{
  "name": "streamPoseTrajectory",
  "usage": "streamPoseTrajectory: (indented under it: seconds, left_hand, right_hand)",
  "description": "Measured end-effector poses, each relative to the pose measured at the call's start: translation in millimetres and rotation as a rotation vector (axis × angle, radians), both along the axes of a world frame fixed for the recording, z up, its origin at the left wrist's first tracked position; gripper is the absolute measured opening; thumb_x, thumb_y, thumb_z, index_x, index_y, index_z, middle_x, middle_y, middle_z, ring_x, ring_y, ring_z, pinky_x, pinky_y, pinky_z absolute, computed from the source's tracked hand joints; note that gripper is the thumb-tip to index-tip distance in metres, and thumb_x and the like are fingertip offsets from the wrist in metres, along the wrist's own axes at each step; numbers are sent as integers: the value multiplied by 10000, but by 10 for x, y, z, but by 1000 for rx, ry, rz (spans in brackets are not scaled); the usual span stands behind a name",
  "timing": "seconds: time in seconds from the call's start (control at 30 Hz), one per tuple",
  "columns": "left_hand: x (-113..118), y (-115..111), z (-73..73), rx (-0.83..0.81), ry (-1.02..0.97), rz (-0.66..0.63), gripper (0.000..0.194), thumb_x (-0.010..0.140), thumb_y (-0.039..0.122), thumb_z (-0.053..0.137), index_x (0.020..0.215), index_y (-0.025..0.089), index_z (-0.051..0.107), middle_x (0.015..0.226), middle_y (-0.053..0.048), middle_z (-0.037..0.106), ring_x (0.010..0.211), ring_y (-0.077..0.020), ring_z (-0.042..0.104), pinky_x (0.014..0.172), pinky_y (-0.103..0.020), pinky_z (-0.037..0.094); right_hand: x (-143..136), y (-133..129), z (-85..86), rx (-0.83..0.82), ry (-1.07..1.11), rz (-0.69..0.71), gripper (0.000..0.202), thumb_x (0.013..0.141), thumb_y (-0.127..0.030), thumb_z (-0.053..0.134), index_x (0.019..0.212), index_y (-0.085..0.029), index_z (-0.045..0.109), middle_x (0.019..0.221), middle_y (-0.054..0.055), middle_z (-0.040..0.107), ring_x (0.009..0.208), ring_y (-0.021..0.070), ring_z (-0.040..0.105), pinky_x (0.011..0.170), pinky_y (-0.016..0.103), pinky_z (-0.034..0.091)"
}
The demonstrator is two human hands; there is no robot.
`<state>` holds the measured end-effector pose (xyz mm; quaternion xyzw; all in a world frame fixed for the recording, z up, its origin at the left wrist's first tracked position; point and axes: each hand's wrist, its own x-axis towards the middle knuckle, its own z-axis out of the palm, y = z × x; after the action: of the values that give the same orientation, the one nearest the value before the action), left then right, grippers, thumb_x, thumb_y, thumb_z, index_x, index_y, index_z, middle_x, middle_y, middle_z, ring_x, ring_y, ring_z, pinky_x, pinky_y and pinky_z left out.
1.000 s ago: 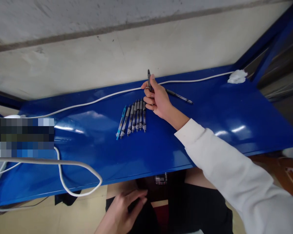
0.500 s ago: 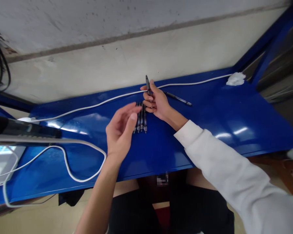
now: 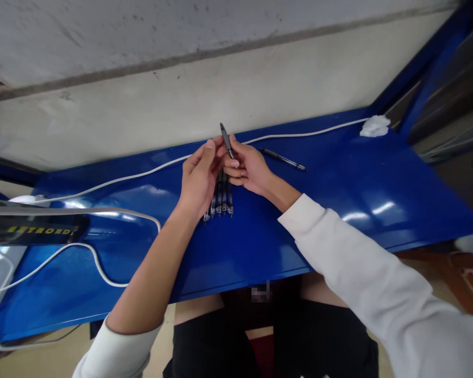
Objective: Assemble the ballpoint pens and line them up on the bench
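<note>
My right hand [image 3: 250, 167] is closed around a pen [image 3: 226, 137], whose dark grey end points up and slightly left toward the wall. Close against it on the left is my left hand [image 3: 199, 181], fingers curved and thumb raised apart from them. Its fingertips reach the pen's side, though whether they touch it is hard to see. Beneath both hands lie several clear-barrelled black pens [image 3: 219, 206] in a row, their upper parts covered. Another pen [image 3: 286, 159] rests on the blue table to the right of my right hand.
A white cable [image 3: 142, 172] runs along the back of the blue table [image 3: 256, 247] below the wall. More white cable [image 3: 94, 254] loops at the left, near a dark box with yellow lettering [image 3: 35, 230]. Crumpled white plastic [image 3: 375, 126] sits at the far right corner.
My left hand has moved up and right, meeting my right hand by the held pen. The held pen has shifted left and now leans left. The view has turned slightly.
</note>
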<state>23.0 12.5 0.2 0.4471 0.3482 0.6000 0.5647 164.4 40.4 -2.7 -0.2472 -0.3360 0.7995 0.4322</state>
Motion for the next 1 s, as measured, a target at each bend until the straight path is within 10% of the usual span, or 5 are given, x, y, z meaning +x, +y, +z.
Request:
streamPoseTrajectory:
  seconds: [0.3, 0.47, 0.73, 1.0]
  left_hand:
    - [-139, 54, -98, 8, -79, 95, 280, 870, 397, 1016, 1108, 302, 904, 1069, -28, 853, 934, -174, 752, 974, -345, 633]
    - [-147, 51, -55, 63, -52, 156, 282, 882, 425, 1008, 1091, 274, 892, 1202, -60, 858, 1020, -215, 792, 1002, -392, 647]
    - [-193, 103, -92, 133, -21, 244, 264, 870, 430, 1014, 987, 262, 847, 1104, -44, 846, 1077, -222, 804, 1019, -364, 653]
    - [-190, 117, -157, 134, -26, 227, 298, 854, 443, 1032, 994, 260, 842, 1067, -37, 849, 1012, -190, 805, 1004, -355, 655]
  right_hand:
    - [-8, -51, 48, 131, -149, 147, 583, 1024, -779, 736, 894, -234, 572, 627, -101, 476, 452, 59, 208, 387, 208, 177]
    - [-31, -43, -13, 308, -260, -14, 592, 1006, -800, 735, 910, -231, 604, 740, -55, 523, 547, 88, 335, 451, 241, 221]
    - [15, 57, -219, 1031, -773, -425, 454, 1184, -665, 506, 1051, -247, 624, 978, 50, 715, 893, 213, 651, 854, 369, 510]
    - [20, 58, -329, 1044, -866, -427, 298, 1180, -559, 569, 1246, -269, 555, 1014, 46, 773, 840, 237, 721, 785, 384, 556]
